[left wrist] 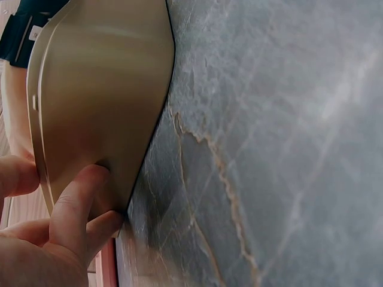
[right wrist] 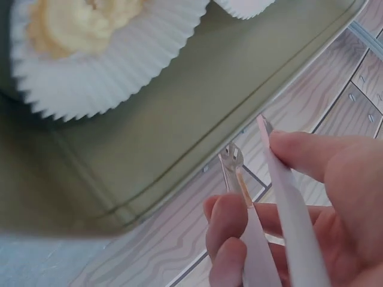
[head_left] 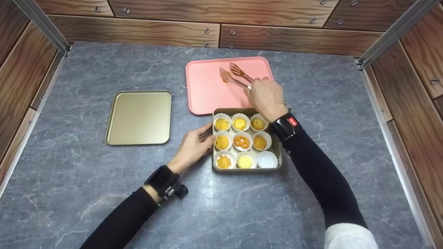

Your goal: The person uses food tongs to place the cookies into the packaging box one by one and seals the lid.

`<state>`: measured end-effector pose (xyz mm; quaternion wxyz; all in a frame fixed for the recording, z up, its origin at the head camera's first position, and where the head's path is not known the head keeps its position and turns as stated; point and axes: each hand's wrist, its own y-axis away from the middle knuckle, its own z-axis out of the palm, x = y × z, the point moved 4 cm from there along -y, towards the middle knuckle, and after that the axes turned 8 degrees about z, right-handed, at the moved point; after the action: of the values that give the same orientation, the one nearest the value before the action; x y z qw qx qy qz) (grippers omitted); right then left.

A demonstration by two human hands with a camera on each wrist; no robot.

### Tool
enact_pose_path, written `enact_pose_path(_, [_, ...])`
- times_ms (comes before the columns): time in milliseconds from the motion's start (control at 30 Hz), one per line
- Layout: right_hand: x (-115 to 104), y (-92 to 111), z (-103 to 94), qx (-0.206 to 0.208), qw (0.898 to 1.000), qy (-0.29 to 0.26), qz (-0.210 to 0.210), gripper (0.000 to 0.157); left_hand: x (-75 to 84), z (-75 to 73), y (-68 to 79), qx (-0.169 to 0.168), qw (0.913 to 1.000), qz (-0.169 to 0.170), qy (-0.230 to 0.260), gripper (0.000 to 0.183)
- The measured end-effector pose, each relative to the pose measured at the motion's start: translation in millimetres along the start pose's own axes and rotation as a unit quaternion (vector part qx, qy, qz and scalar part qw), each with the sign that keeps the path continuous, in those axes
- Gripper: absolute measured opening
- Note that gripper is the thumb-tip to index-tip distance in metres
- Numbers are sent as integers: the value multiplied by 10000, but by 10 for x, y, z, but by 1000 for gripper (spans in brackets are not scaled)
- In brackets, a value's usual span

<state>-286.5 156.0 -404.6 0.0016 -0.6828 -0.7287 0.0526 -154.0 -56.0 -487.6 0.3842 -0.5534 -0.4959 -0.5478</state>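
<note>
A gold square tin (head_left: 277, 167) sits on the table, holding rows of white paper cups with small yellow and orange biscuits. A pretzel-shaped biscuit (head_left: 241, 142) is in the centre cup; the front right paper cup (head_left: 267, 159) shows only white paper. My left hand (head_left: 193, 148) rests its fingertips against the tin's left wall, one of them at the rim. Over the pink tray (head_left: 204, 93), my right hand (head_left: 266, 97) grips tongs (head_left: 244, 75), their slotted ends apart. Something orange-brown (head_left: 225, 80) shows by the left end. In the right wrist view, thumb and fingers hold the tongs' pale arms (right wrist: 293, 221).
The gold lid (head_left: 140, 117) lies flat to the left of the tin. Behind the tin's back edge is the pink tray. Wood-patterned panels (head_left: 166, 33) enclose the grey marbled table (head_left: 86, 166) at the back and sides.
</note>
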Motion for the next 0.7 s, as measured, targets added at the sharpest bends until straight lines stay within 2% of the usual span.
enact_pose_path(200, [89, 19, -26, 131, 9999, 19, 11, 48, 6, -3, -3, 5, 9998, 98, -161, 62])
enact_pose_path(500, [137, -70, -10, -183, 9998, -95, 34, 46, 0, 4, -3, -9, 9999, -10, -110, 62])
enact_pose_path(700, [208, -88, -51, -215, 9996, -128, -102, 42, -3, -3, 0, -3, 10000, 7, -91, 62])
